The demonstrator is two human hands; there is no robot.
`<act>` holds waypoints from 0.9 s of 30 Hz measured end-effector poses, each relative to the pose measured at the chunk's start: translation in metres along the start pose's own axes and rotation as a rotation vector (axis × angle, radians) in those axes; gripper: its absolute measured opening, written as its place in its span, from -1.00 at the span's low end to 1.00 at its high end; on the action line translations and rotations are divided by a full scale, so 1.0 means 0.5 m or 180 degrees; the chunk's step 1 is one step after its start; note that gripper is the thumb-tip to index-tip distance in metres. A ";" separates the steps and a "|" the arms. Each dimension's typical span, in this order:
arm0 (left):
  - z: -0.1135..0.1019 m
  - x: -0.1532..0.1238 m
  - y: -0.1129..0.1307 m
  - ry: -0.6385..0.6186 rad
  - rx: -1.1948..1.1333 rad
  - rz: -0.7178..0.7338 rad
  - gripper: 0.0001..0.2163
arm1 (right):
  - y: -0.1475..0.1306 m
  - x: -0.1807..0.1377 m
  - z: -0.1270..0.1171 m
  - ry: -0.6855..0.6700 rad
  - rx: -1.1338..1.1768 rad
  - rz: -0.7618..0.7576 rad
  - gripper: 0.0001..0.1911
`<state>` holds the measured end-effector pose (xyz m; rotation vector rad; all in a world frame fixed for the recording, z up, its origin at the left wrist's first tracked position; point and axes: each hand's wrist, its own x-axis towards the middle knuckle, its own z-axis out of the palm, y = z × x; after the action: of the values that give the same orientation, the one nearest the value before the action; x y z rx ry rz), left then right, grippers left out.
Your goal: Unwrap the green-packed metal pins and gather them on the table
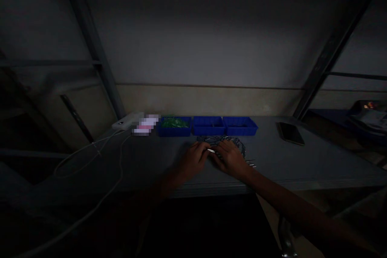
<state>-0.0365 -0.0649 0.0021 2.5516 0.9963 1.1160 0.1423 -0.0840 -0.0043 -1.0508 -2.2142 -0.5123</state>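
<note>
Both my hands rest close together on a grey table [302,161] in dim light. My left hand [193,159] and my right hand [231,159] have their fingers curled and meet around a small pale piece [211,151] held between their fingertips. Just beyond the hands lies a heap of small dark metal parts [225,142]. A few thin metal pins [251,164] lie to the right of my right hand.
Three blue bins stand in a row at the back: the left one [174,126] holds green pieces, then the middle bin [208,125] and right bin [240,125]. A dark phone [290,133] lies at right. A white power strip [127,121] with cables sits at left.
</note>
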 end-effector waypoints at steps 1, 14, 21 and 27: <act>0.000 0.000 -0.001 0.0025 0.0008 -0.0025 -0.87 | 0.000 0.000 0.000 0.0035 -0.0018 0.0004 -0.79; -0.007 -0.003 0.004 0.0101 -0.0027 -0.0031 -0.85 | 0.005 -0.003 0.000 0.0061 0.0180 0.0120 -0.80; -0.007 -0.004 0.000 0.0219 0.0127 0.0144 -0.90 | -0.003 -0.007 -0.008 0.0083 0.0281 0.0123 -0.78; -0.008 -0.005 0.002 0.0236 0.0131 0.0133 -0.88 | -0.006 -0.008 -0.008 0.0160 0.0127 0.0080 -0.79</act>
<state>-0.0400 -0.0675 0.0040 2.5920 0.9971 1.2218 0.1432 -0.0902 -0.0042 -1.0327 -2.1560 -0.4765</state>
